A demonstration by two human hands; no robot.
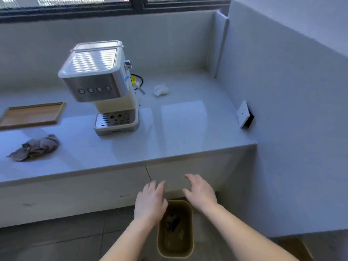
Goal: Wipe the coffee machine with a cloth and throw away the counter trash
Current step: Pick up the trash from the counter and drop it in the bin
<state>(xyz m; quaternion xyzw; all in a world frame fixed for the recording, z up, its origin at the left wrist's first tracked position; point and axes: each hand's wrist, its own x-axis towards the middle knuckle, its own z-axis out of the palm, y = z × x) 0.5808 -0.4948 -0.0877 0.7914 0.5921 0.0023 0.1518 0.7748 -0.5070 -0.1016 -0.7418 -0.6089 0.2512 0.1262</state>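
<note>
A cream and steel coffee machine (pixel 105 87) stands on the white counter (pixel 180 132). To its front left lies a crumpled grey-brown cloth (pixel 35 147). A crumpled white tissue (pixel 160 89) rests behind the machine's right side. On the floor below the counter edge sits an olive trash bin (pixel 189 247) with dark scraps inside. My left hand (pixel 150 202) and my right hand (pixel 201 193) hover above the bin in front of the counter, fingers spread, holding nothing.
A wooden tray (pixel 32 115) lies at the counter's left. A loose white wall socket (pixel 244 113) hangs off the right wall. A black cord (pixel 140 78) runs behind the machine. A window frame spans the back wall. A brown box corner (pixel 297 247) shows at bottom right.
</note>
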